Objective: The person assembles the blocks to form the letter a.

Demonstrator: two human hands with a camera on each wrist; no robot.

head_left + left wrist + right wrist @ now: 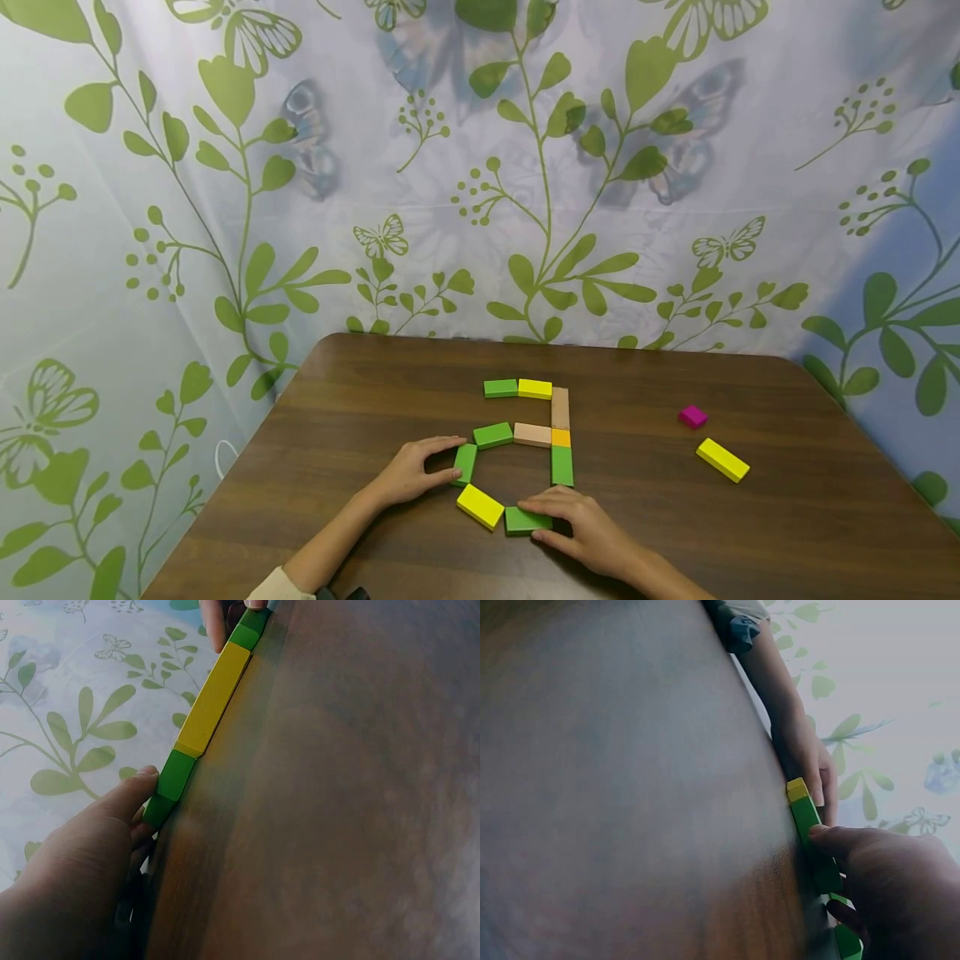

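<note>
Wooden blocks lie flat on the table in an outline shaped like a lowercase letter a. At its left side, my left hand (408, 472) has thumb and fingers around a green block (465, 463). My right hand (581, 529) pinches another green block (522, 521) at the bottom, its fingers over the block's right end. Between these two lies a slanted yellow block (481, 507). Farther up are a green block (492, 435) and a tan block (533, 434). In the left wrist view, the left thumb rests against its green block (177, 776).
A magenta block (693, 417) and a long yellow block (723, 460) lie apart on the right of the brown table (360, 392). The outline's right side has an upright tan block (560, 408), an orange piece (561, 437) and a green block (562, 466). A leaf-patterned curtain (465, 208) hangs behind.
</note>
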